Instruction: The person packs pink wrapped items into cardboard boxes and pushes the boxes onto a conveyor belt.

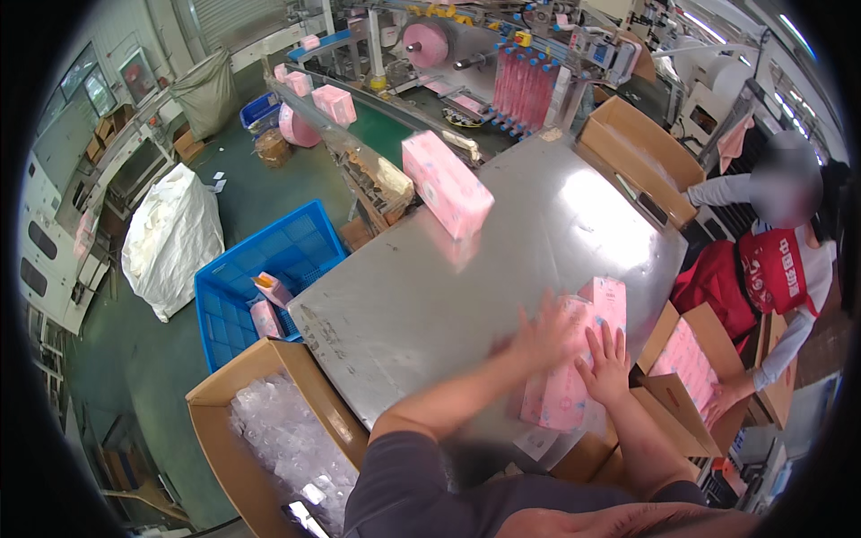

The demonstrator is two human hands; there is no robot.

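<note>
Pink tissue packs (552, 401) lie in a small group at the near right of the metal table, partly covered by my hands and arms. Another pink tissue pack (607, 303) sits just beyond. My right hand (607, 366) rests on the packs with its fingers spread. Blurred by motion, my left hand (549, 334) is over the left side of the group, fingers apart; whether it touches them I cannot tell. Under the packs' near end shows a clear plastic bag (536, 441). A single pink pack (447, 186) stands where the conveyor meets the table.
The metal table (395, 309) spans the middle. Pink packs (334, 105) ride a green conveyor (377, 134). A blue crate (260, 247) and a carton of clear plastic bags (287, 439) stand left. At right, a co-worker in a red apron (762, 273) handles a carton of pink packs (686, 359).
</note>
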